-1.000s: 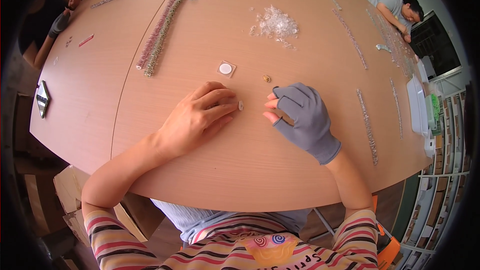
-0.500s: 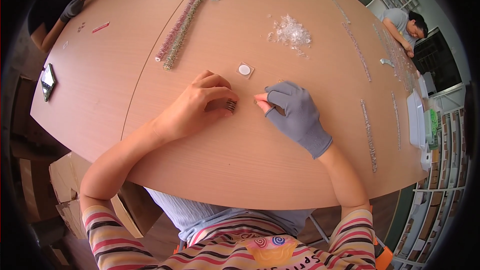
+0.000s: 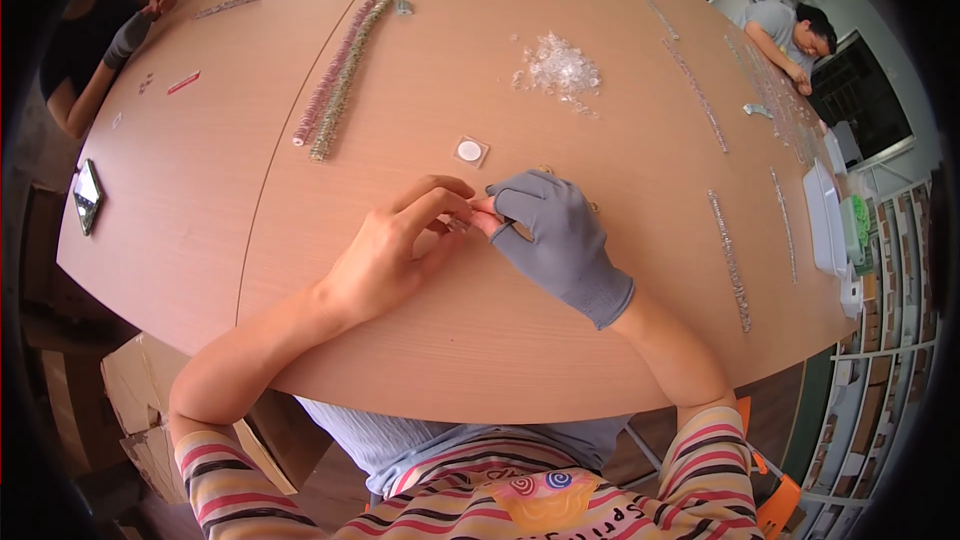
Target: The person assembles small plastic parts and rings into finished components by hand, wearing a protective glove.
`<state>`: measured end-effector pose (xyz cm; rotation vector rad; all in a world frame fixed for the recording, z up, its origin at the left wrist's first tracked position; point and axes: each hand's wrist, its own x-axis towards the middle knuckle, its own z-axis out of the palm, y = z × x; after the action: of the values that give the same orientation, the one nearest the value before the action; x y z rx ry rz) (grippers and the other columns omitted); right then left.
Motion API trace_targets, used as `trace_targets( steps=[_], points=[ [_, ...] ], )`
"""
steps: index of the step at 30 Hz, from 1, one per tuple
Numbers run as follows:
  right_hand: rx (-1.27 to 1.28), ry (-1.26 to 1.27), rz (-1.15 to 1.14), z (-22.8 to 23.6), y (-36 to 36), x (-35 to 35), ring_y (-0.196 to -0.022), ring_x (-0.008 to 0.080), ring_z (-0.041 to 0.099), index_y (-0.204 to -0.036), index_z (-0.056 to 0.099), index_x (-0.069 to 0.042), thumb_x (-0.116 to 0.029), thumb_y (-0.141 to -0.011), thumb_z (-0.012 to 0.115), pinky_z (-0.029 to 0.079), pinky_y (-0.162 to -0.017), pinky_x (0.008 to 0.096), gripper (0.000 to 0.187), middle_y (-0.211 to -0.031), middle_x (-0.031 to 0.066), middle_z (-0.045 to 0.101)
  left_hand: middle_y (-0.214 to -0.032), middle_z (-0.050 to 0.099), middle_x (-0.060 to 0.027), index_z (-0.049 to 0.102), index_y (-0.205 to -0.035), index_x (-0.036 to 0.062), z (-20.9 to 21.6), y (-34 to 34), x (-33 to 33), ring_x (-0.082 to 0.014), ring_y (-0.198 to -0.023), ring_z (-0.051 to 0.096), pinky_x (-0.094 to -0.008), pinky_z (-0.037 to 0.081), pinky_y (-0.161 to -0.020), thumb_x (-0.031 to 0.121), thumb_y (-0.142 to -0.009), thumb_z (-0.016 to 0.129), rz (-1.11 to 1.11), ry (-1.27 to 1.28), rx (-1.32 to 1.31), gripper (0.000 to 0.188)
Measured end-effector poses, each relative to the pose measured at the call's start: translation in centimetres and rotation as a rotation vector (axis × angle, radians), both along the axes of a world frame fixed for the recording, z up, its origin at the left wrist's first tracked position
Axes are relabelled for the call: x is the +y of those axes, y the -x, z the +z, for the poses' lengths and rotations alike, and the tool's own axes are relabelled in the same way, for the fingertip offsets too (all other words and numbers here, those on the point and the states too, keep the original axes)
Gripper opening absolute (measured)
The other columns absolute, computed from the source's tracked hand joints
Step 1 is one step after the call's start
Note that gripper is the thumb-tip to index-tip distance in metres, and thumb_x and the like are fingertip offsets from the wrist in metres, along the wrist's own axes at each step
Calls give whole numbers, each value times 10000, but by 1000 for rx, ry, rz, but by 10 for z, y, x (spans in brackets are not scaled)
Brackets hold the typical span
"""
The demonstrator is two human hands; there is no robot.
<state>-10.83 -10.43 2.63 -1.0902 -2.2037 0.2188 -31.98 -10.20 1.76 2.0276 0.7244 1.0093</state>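
Note:
My left hand (image 3: 395, 240) is bare and curled, thumb and fingers closed around a short stack of small shiny rings (image 3: 457, 225), mostly hidden by the fingers. Against its fingertips, my right hand (image 3: 555, 240) in a grey open-fingered glove pinches thumb and forefinger together. Whatever lies in that pinch is too small or covered to make out. Tiny gold-coloured bits (image 3: 595, 207) show at the outer edge of the gloved fingers. Just beyond both hands lies a small clear square case (image 3: 471, 151) with a white round disc.
Two long rods of packed rings, pink (image 3: 335, 70) and green (image 3: 350, 77), lie far left. Beyond the case is a heap of clear plastic pieces (image 3: 562, 65). Thin ring strands (image 3: 728, 260) lie right, near white trays (image 3: 825, 215). A phone (image 3: 88, 198) lies left. Two people sit across the table.
My right hand has moved left, so its fingertips now meet those of my left hand. The ring stack is more covered than before. The whole view has shifted slightly.

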Motion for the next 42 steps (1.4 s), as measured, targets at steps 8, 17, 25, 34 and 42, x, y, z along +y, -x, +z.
trace_targets(
  steps=[8, 17, 25, 34, 42],
  points=[
    [21, 69, 1, 4, -12, -13, -724, 277, 626, -790, 642, -45, -201, -874, 695, 503, -628, 391, 185, -758, 89, 631, -937, 647, -104, 599, -942, -11, -4, -13, -3, -225, -825, 668, -321, 565, -689, -24, -849, 717, 90, 137, 43, 151],
    [-272, 551, -387, 36, -104, -42, -664, 293, 616, -768, 624, -24, -229, -886, 699, 475, -592, 385, 248, -731, 118, 624, -1042, 715, -98, 640, -965, 7, 5, -15, -2, -184, -991, 687, -314, 557, -849, -65, -862, 693, 75, 182, 132, 136],
    [103, 375, -146, 41, -67, -45, -651, 227, 636, -919, 697, -29, -278, -878, 739, 490, -604, 342, 255, -736, 100, 648, -1054, 687, -94, 644, -1006, 16, 7, -41, -12, -234, -924, 683, -333, 564, -806, -64, -839, 700, 15, -55, 13, 193],
    [31, 120, -332, 27, -97, -33, -597, 175, 592, -835, 694, -62, -203, -857, 737, 461, -537, 316, 149, -728, 46, 641, -1002, 598, -87, 581, -906, -13, 3, -65, -11, -182, -854, 649, -293, 569, -741, -90, -802, 739, 2, 73, -134, 204],
    [-503, -256, -321, -8, -143, -42, -774, 205, 618, -859, 653, -102, -160, -846, 707, 509, -644, 357, 79, -855, 9, 641, -1025, 626, -95, 648, -877, -39, 4, -59, -12, -150, -938, 636, -271, 566, -844, -108, -813, 728, -63, 266, 63, 124]
  ],
)
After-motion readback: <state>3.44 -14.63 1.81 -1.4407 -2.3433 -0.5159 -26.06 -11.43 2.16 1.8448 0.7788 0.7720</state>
